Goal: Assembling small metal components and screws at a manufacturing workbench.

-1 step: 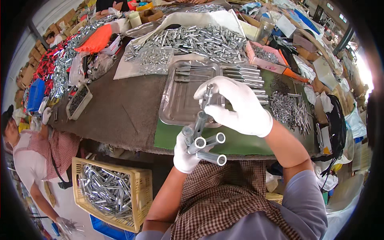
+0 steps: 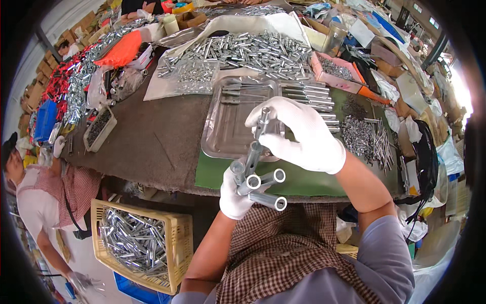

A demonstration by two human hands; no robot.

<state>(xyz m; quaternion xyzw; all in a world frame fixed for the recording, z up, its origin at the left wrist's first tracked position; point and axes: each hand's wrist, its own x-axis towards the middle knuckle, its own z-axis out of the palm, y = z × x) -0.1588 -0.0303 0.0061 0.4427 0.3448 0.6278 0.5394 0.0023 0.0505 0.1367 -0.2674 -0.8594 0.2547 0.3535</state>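
Note:
My left hand [image 2: 234, 197], in a white glove, is closed around several silver metal tubes [image 2: 251, 181]. Their open ends fan out to the right, and one longer tube [image 2: 253, 154] with holes in its side points up and away. At that tube's far end, my gloved right hand [image 2: 306, 139] pinches a narrower metal tube [image 2: 263, 120] between thumb and fingers. The two pieces line up; whether one sits inside the other I cannot tell. Beneath both hands lies a shallow metal tray [image 2: 208, 137], with slim rods [image 2: 230, 93] across its far part.
Metal rods [image 2: 319, 100] lie in rows right of the tray, near small parts [image 2: 357, 134]. A pile of tubes [image 2: 248, 50] covers the back. Beige crate [image 2: 179, 243] of tubes stands below left; white bin [image 2: 110, 126] sits on the table. A co-worker [image 2: 55, 192] stands left.
The co-worker's lower gloved hand at the left has shifted slightly. My hands and the tubes look the same.

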